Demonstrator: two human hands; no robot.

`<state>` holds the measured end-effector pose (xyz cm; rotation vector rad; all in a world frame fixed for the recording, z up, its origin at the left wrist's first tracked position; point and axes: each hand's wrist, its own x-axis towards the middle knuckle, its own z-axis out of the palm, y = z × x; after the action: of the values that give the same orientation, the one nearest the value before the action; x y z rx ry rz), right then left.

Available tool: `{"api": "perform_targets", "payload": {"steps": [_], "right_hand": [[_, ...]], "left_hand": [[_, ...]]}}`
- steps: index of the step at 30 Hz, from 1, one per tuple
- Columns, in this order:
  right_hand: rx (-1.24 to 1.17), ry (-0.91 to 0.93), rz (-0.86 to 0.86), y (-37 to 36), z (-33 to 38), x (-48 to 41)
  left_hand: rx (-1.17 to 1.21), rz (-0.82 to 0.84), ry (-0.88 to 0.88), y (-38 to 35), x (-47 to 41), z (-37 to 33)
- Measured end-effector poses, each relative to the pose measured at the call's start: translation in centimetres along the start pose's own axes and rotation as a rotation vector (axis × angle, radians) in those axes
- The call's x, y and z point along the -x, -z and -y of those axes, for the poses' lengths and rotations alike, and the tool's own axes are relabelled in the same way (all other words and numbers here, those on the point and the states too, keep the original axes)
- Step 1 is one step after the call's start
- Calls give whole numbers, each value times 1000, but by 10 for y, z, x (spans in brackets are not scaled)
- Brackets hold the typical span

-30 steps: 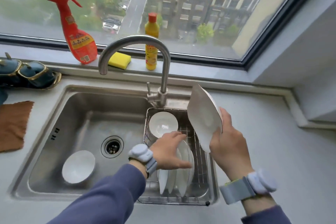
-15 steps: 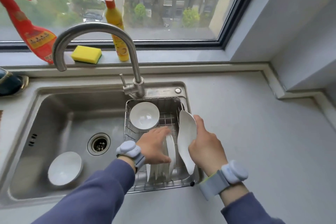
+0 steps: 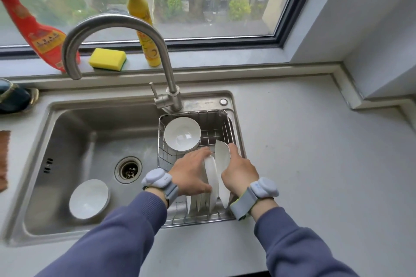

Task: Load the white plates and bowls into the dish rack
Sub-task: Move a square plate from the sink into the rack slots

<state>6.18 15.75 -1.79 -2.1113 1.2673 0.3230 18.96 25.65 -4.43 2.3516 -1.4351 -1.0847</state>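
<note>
Since a second ago the right hand (image 3: 239,172) has brought its plate (image 3: 222,171) down from mid-air above the counter into the dish rack (image 3: 231,128), where it now stands on edge at the right end of the row.

Nearest the camera, two blue sleeves reach in from the bottom edge, each wrist wearing a pale band with a rounded grey pod. The right hand grips the plate by its right rim, thumb lying up along the edge and the other fingers wrapped behind, out of sight. The left hand (image 3: 191,174) rests flat against the row of plates (image 3: 208,189) already standing upright in the near part of the rack, fingers spread over the top and left face of the outermost one; it presses on them and pinches nothing. The held plate is just beside that row, to its right.

Farther in the rack, at the back left corner, a white bowl (image 3: 182,134) sits mouth up. Left of the rack, in the open basin of the sink (image 3: 94,123), a second bowl (image 3: 89,198) lies near the front, mouth up, with the drain (image 3: 128,170) behind it.

Beyond stands the curved tap (image 3: 167,78), its base touching the sink's back rim. On the window ledge behind are a yellow sponge (image 3: 107,59), a yellow bottle (image 3: 144,27) and a red spray bottle (image 3: 33,27).
</note>
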Motion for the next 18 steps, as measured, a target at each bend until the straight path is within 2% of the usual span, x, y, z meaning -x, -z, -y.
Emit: {"api": "perform_targets", "payload": {"steps": [7, 14, 18], "right_hand": [[10, -19, 62, -12, -7, -4], [18, 52, 51, -19, -16, -8], [-16, 10, 95, -19, -17, -12]], "left_hand": [[37, -9, -10, 0, 2, 2], [77, -26, -33, -8, -3, 5], [75, 3, -18, -12, -7, 4]]}}
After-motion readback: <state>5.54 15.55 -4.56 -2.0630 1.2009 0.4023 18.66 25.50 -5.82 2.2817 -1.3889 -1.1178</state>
